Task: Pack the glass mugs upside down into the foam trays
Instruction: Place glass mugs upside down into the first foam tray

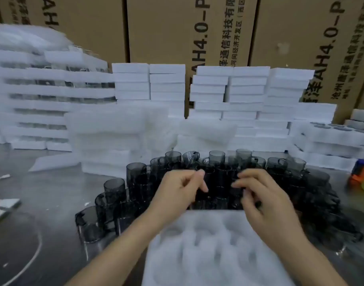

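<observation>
Many dark smoked-glass mugs (pixel 135 178) stand crowded on the metal table, some stacked on others. A white foam tray (pixel 207 250) with round pockets lies in front of them, nearest me, and its visible pockets hold nothing. My left hand (pixel 174 195) hovers over the middle of the mug cluster with its fingers curled down at a mug top. My right hand (pixel 265 201) is beside it, its fingers bent over the mugs just behind the tray's far edge. Blur and dark glass hide whether either hand grips a mug.
Stacks of white foam trays (pixel 247 96) fill the back of the metal table (pixel 42 182), with soft foam sheets (pixel 115 129) in front. Cardboard boxes (pixel 177 27) stand behind. An orange and green object (pixel 360 178) lies at the right edge, papers (pixel 1 205) at the left.
</observation>
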The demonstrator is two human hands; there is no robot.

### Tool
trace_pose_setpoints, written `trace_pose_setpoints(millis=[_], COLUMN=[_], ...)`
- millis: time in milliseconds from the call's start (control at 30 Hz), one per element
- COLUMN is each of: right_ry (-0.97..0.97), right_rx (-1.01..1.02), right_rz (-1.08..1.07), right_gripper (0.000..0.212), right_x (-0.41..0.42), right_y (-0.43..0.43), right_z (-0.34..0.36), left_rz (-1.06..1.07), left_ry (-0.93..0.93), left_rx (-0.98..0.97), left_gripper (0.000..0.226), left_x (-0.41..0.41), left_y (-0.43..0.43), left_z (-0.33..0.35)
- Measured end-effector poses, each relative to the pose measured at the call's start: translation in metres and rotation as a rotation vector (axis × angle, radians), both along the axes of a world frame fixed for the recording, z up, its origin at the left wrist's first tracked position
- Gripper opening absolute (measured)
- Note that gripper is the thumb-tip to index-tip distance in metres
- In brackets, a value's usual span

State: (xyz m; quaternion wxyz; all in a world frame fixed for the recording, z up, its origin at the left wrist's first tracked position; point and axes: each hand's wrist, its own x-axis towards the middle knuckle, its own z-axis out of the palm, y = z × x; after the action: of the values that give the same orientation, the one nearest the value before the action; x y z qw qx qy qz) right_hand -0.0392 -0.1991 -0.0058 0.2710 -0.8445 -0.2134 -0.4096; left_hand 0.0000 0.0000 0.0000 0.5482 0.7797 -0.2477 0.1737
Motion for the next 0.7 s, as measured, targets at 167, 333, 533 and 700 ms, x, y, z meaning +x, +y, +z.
trace_pose_setpoints(millis=[167, 333, 533, 700], right_ry=[0.206, 0.175, 0.219, 0.12], right_rx=[-0.214, -0.302, -0.31, -0.112], right_rz=[-0.362, -0.447, -0.441, -0.282], right_gripper=[0.029, 0.029, 0.025, 0.021], right_x=[0.068, 0.074, 0.069, 0.059], right_y=[0.015, 0.004, 0.004, -0.003], right_z=[0.002, -0.02, -0.017, -0.005], left_rz=[0.214, 0.177, 0.161, -0.203], left_ry=[-0.043, -0.026, -0.036, 0.086], left_rx=[-0.041, 0.0, 0.404, 0.654], left_gripper=[0.045, 0.042, 0.032, 0.027], left_x=[0.022, 0.018, 0.015, 0.012], left_y=[-0.01, -0.003, -0.001, 0.029], left_z=[-0.013, -0.025, -0.027, -0.016])
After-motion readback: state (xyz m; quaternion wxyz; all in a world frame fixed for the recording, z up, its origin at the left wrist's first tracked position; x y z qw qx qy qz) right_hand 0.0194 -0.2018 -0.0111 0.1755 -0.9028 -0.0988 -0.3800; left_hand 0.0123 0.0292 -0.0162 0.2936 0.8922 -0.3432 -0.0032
